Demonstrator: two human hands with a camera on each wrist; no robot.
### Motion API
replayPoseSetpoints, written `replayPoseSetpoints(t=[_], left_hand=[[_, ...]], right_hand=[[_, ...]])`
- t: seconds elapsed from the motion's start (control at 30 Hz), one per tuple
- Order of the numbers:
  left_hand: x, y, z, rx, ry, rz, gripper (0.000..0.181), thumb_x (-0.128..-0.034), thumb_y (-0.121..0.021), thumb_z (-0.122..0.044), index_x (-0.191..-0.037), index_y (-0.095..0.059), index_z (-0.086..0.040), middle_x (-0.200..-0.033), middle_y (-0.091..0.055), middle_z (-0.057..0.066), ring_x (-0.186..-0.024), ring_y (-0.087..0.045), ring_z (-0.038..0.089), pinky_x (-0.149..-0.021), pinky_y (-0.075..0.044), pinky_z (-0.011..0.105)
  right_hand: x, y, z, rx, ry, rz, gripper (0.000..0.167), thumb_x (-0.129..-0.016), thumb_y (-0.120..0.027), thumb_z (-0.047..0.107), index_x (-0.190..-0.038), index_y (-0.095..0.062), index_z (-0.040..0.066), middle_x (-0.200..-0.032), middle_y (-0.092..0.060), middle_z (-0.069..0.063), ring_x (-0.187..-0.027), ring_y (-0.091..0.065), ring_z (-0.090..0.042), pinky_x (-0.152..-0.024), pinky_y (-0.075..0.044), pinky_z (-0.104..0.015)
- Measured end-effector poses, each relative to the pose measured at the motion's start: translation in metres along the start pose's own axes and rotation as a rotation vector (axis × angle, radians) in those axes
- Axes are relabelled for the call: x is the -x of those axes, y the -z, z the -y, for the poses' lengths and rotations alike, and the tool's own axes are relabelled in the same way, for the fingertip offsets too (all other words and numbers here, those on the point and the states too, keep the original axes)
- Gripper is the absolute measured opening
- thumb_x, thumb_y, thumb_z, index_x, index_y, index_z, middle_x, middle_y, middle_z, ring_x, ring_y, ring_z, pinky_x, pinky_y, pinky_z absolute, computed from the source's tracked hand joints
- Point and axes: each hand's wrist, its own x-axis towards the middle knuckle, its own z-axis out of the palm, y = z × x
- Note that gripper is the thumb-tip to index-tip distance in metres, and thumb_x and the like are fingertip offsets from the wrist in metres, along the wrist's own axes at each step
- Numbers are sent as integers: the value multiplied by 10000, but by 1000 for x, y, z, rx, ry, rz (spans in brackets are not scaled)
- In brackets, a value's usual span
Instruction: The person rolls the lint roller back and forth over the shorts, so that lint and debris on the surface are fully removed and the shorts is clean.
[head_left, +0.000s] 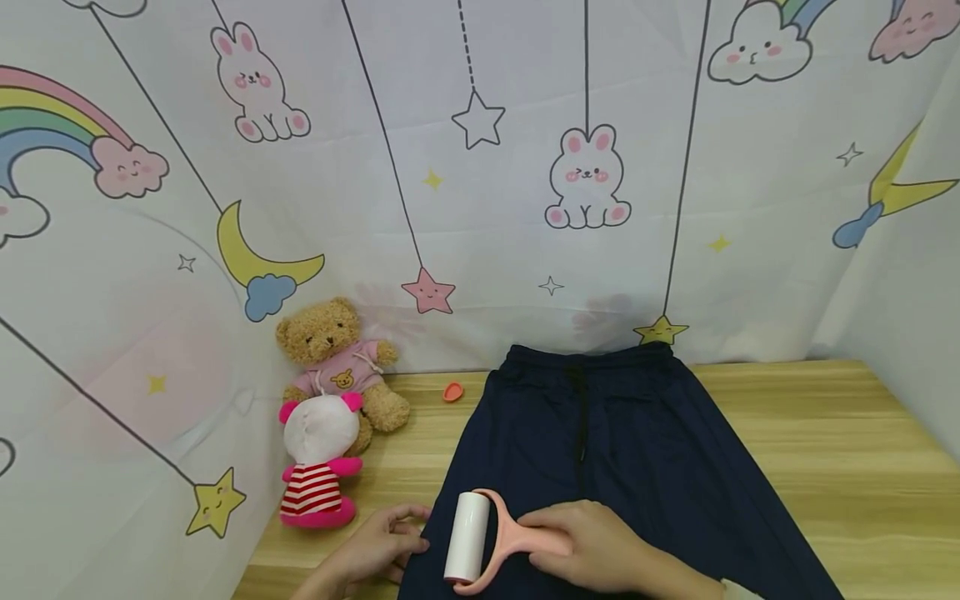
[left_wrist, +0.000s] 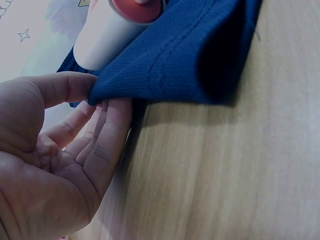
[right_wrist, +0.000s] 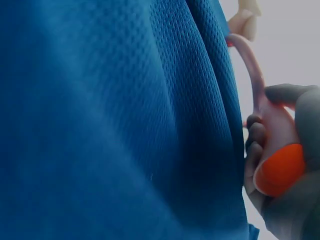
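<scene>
Right hand (head_left: 592,543) grips lint roller (head_left: 513,537) by left edge of pants (head_left: 525,450) on table (head_left: 862,450), left hand (head_left: 381,542) pinches that edge – looks like rolling step, next stroke needs it taut

Pink-handled white roller (head_left: 468,537) on navy garment (head_left: 630,442)

Navy garment (head_left: 622,475) at five o'clock; at six, peach roller handle (head_left: 517,537), white cylinder (head_left: 467,537). At eight, golden-brown bear (head_left: 337,362) in pink, magenta-and-white plush (head_left: 318,467) striped red and white. Worktop (head_left: 847,442): yellowish wood grain.
</scene>
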Motion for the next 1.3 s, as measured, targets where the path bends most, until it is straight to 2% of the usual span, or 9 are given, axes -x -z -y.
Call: replayPoseSetpoints(t=[0.27,0.6,0.97,1.13,1.3], left_hand=[[-1,1,0,9,4,5,454,-909,-709,-79,-1329,-574,27,-901,-673,78,-698,-685,175,-585,-583,323],[0,1,0,5,14,4,452,-918,-706,-95,-1337,-576,18,-915,-684,77,-720,-695,185,-606,-590,339],[-3,3,6,13,0,-9,459,-941,-704,-97,-1363,-565,16,-922,-689,87,-715,-686,199,-617,-591,351],[-3,4,7,23,11,-15,464,-953,-704,-109,-1378,-560,11,-940,-697,91,-739,-704,211,-637,-601,368],[-3,4,8,26,-2,-8,492,-956,-720,-131,-1397,-559,15,-957,-715,90,-757,-713,219,-633,-601,364]], right_hand=[[-12,-12,6,7,27,2,318,-953,-735,327,-1262,-741,255,-1169,-718,158,-1027,-662,-23,-841,-563,-302],[-19,-16,10,5,18,12,326,-935,-750,319,-1252,-745,242,-1150,-721,152,-991,-652,-3,-815,-557,-274],[-26,2,0,-84,-94,0,319,-946,-759,367,-1249,-744,271,-1165,-711,154,-952,-631,-1,-835,-546,-290],[-34,16,-7,-103,-155,-31,333,-951,-753,405,-1259,-738,279,-1157,-714,132,-842,-613,-17,-763,-523,-272],[-42,25,-20,-69,-196,-75,340,-941,-764,414,-1253,-739,283,-1102,-717,130,-767,-590,-30,-692,-501,-269]])
